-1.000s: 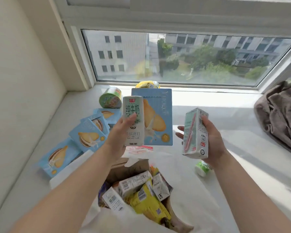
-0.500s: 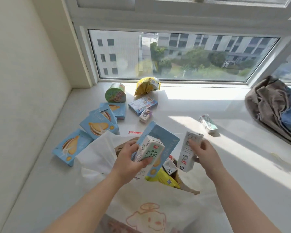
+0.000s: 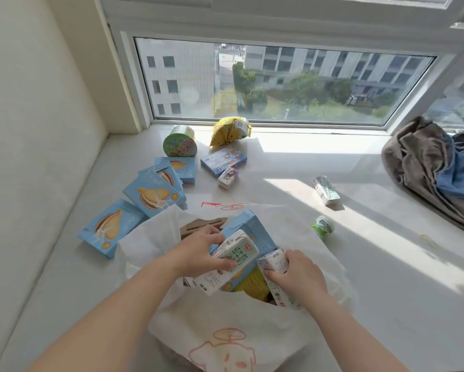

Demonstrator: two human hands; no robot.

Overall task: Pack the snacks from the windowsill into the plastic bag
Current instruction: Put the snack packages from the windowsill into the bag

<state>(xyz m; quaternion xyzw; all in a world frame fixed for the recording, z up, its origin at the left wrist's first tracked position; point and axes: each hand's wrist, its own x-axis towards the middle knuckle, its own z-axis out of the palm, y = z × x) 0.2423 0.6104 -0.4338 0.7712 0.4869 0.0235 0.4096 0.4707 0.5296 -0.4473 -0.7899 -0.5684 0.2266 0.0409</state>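
A milk carton [image 3: 226,260] and a blue biscuit box [image 3: 255,232] behind it are gripped together by the left hand [image 3: 198,255], fingers wrapped over the carton's top, at the mouth of the white plastic bag [image 3: 225,331]. A second milk carton [image 3: 276,275] is clasped by the right hand [image 3: 296,275] just to the right of the first, its lower end pointed down into the bag. A yellow packet [image 3: 252,283] is seen inside the bag between the two hands. Beyond the left hand, three blue biscuit boxes [image 3: 153,194] are spread on the windowsill [image 3: 386,264], with a green cup [image 3: 179,145] and a yellow snack bag [image 3: 229,130] farther off by the window. Beyond the right hand lie a third milk carton [image 3: 326,190] and a small green wrapped snack [image 3: 322,226].
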